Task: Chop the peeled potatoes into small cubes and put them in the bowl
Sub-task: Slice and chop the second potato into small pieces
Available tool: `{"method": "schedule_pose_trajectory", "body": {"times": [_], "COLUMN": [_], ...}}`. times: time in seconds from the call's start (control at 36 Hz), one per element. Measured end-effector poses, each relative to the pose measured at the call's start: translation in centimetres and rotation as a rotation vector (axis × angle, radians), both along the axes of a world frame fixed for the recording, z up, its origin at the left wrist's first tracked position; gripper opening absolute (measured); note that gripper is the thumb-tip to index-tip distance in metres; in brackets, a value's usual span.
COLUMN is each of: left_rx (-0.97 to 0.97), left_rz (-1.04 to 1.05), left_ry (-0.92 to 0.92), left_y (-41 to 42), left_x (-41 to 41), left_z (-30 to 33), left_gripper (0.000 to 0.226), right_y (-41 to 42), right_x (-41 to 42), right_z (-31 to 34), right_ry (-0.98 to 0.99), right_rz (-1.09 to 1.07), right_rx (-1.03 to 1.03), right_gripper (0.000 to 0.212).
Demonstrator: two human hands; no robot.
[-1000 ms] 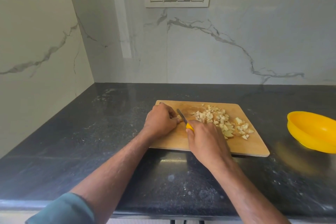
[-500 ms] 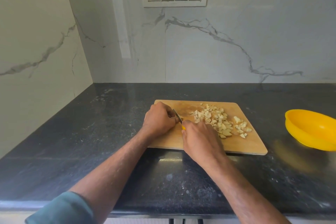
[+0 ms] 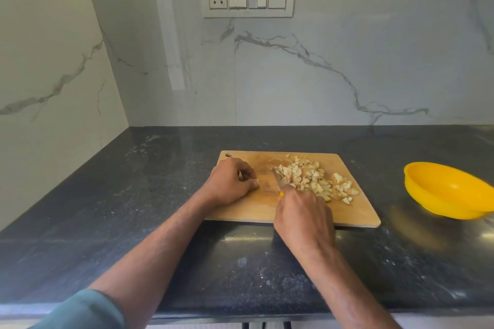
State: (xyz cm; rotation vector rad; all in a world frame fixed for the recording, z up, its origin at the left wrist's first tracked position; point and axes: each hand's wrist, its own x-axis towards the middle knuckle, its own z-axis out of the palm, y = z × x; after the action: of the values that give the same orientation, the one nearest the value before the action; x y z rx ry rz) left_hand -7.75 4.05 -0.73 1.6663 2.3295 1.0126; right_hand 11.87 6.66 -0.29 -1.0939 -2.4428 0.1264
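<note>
Presently chopping is in hand. On the rectangular wooden cutting board, the left hand curls its fingers round a small pale potato piece. The right hand grips the yellow-handled knife, blade long axis pointing away and slightly left. A heap of pale potato cubes lies beside the blade. Next, judged: dice the remnant, then carry cubes to the round yellow plastic bowl, well apart on the dark stone counter.
</note>
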Motion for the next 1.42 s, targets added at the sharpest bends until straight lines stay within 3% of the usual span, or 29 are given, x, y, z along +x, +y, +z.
{"method": "schedule_pose_trajectory", "body": {"times": [0.28, 0.56, 0.83, 1.08, 1.42], "left_rx": [0.004, -0.004, 0.013, 0.043, 0.013], "left_rz": [-0.053, -0.009, 0.06, 0.112, 0.1], "left_ry": [-0.068, -0.092, -0.109, -0.077, -0.065], "left_y": [-0.7, -0.4, 0.1, 0.1, 0.2], "left_x": [-1.1, -0.9, 0.4, 0.2, 0.5], "left_z": [0.4, 0.2, 0.3, 0.1, 0.3], "left_gripper": [0.024, 0.017, 0.007, 0.012, 0.007], "right_y": [-0.1, -0.4, -0.7, -1.1, -0.5], "right_x": [0.0, -0.2, -0.7, -1.0, -1.5], "right_z": [-0.2, 0.0, -0.4, -0.4, 0.1], "right_ry": [0.084, 0.164, 0.142, 0.08, 0.015], "right_rz": [0.045, 0.083, 0.144, 0.118, 0.186], "right_rx": [0.04, 0.023, 0.083, 0.149, 0.059], "right_gripper": [0.024, 0.034, 0.027, 0.014, 0.022]}}
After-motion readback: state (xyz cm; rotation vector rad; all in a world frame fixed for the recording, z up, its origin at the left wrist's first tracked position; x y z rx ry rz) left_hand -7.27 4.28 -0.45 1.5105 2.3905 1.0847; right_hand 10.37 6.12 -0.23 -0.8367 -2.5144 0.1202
